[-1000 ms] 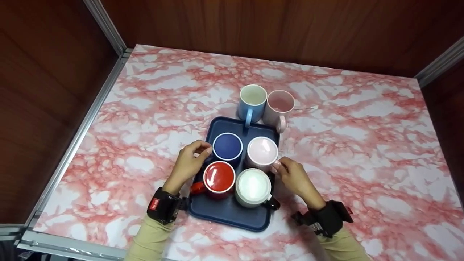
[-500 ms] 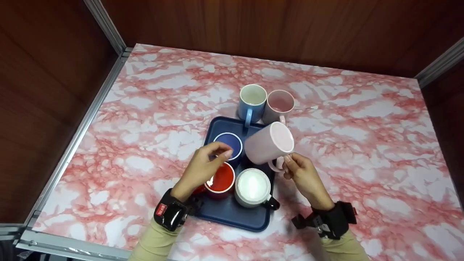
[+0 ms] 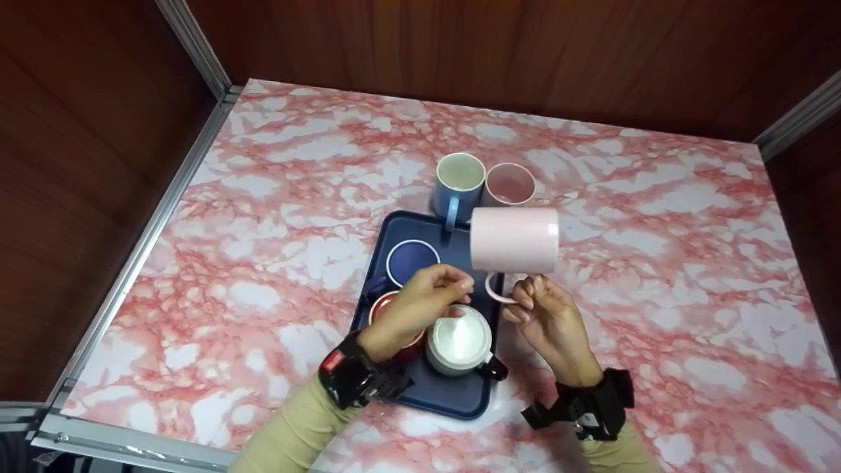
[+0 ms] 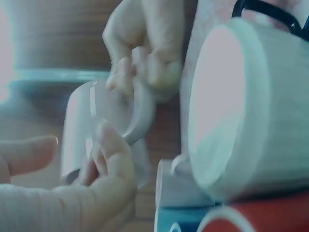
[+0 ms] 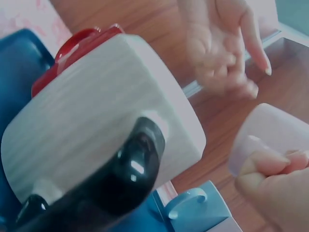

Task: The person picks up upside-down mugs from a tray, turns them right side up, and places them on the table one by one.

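Note:
My right hand (image 3: 525, 299) pinches the handle (image 3: 494, 291) of a pale pink mug (image 3: 514, 240) and holds it in the air, tipped on its side, above the right edge of a dark blue tray (image 3: 427, 391). The left wrist view shows those fingers (image 4: 145, 58) curled round the handle (image 4: 141, 113). My left hand (image 3: 443, 289) hovers over the tray close to that handle, fingers relaxed and holding nothing; the same hand (image 5: 224, 46) appears spread in the right wrist view. On the tray stand a dark blue mug (image 3: 412, 261), a red mug (image 3: 384, 309) partly under my left hand, and a white mug (image 3: 460, 338) with a black handle.
A light blue mug (image 3: 458, 180) and a pink mug (image 3: 509, 185) stand on the marbled table (image 3: 657, 263) just behind the tray. Dark wooden walls and metal rails (image 3: 164, 210) close in the table at the back and sides.
The right hand has lifted the pale pink mug off the tray and tipped it onto its side. The left hand has moved from the dark blue mug rightward toward the lifted mug's handle.

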A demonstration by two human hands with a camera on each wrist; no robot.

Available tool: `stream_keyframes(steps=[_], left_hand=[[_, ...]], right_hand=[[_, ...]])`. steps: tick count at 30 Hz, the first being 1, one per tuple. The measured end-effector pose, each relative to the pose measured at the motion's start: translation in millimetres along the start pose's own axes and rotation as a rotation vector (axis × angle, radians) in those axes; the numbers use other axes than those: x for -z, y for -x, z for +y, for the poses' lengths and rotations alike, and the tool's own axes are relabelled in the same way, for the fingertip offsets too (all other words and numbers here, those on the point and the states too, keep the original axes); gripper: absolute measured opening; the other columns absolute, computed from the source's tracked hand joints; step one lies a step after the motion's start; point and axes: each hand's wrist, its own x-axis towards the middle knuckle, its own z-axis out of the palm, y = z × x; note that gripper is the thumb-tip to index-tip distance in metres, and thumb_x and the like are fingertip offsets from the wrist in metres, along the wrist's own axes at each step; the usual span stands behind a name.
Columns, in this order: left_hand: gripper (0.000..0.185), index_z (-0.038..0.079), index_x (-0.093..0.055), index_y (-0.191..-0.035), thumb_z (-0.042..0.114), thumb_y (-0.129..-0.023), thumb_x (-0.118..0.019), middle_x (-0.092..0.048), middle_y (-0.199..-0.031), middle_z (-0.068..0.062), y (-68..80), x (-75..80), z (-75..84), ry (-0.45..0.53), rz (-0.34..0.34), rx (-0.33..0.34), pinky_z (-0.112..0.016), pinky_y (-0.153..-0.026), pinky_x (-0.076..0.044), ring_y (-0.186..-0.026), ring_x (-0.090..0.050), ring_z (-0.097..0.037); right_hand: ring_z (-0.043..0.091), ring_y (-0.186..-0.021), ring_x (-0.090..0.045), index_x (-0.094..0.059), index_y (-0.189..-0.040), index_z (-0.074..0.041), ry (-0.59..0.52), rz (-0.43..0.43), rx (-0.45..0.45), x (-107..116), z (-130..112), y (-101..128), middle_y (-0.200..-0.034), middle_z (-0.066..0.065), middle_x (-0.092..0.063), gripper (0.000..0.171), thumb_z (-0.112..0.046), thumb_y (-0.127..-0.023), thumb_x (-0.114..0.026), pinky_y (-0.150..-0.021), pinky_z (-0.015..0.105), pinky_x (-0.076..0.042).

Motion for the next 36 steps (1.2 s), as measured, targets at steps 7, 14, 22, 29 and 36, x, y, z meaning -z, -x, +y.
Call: stream_keyframes(steps=[7,14,22,29,36], left_hand=[[0.023,-0.008,-0.048,-0.112,0.005,-0.094,-0.049,-0.052,-0.099,-0.009,-15.8,-20.6,-0.7,0.195,-0.056,0.12,-0.026,-0.07,-0.049,-0.087,-0.052,-0.017],[0.007,0.0,-0.049,-0.095,0.001,-0.095,-0.043,-0.05,-0.083,-0.006,-26.2,-40.6,-3.0,0.531,-0.098,0.103,-0.023,-0.061,-0.046,-0.072,-0.05,-0.014],[0.014,0.002,-0.05,-0.084,0.002,-0.095,-0.042,-0.049,-0.072,-0.005,-31.8,-50.5,-10.3,0.542,-0.068,0.005,-0.02,-0.058,-0.045,-0.063,-0.049,-0.011],[0.011,-0.007,-0.054,-0.081,-0.001,-0.09,-0.05,-0.049,-0.06,-0.001,-40.5,-63.3,-8.9,0.352,0.002,-0.066,-0.017,-0.049,-0.041,-0.054,-0.047,-0.008],[0.022,-0.012,-0.056,-0.072,0.002,-0.089,-0.054,-0.046,-0.054,0.001,-57.1,-82.8,-6.0,0.063,0.098,-0.103,-0.016,-0.046,-0.034,-0.048,-0.041,-0.006]], right_hand=[[0.019,-0.067,-0.026,-0.042,-0.087,0.001,-0.163,-0.146,0.04,0,0,1,-0.077,0.007,-0.028,0.033,-0.015,-0.101,-0.017,-0.066,0.028,-0.03],[0.019,-0.066,-0.024,-0.041,-0.086,0.001,-0.183,-0.198,0.072,0,-2,1,-0.076,0.007,-0.027,0.032,-0.016,-0.101,-0.017,-0.072,0.029,-0.036],[0.017,-0.07,-0.048,-0.053,-0.092,0.006,0.016,-0.071,0.087,3,-5,4,-0.088,0.011,-0.053,0.039,-0.011,-0.101,-0.019,-0.066,0.024,-0.042],[0.015,-0.066,-0.056,-0.066,-0.089,0.0,0.361,0.219,0.048,5,-8,5,-0.08,0.007,-0.061,0.031,-0.003,-0.097,-0.036,-0.059,0.022,-0.046],[0.016,-0.06,-0.059,-0.066,-0.089,-0.004,0.636,0.449,-0.042,16,-17,10,-0.077,0.01,-0.063,0.016,-0.006,-0.093,-0.051,-0.055,0.025,-0.049]])
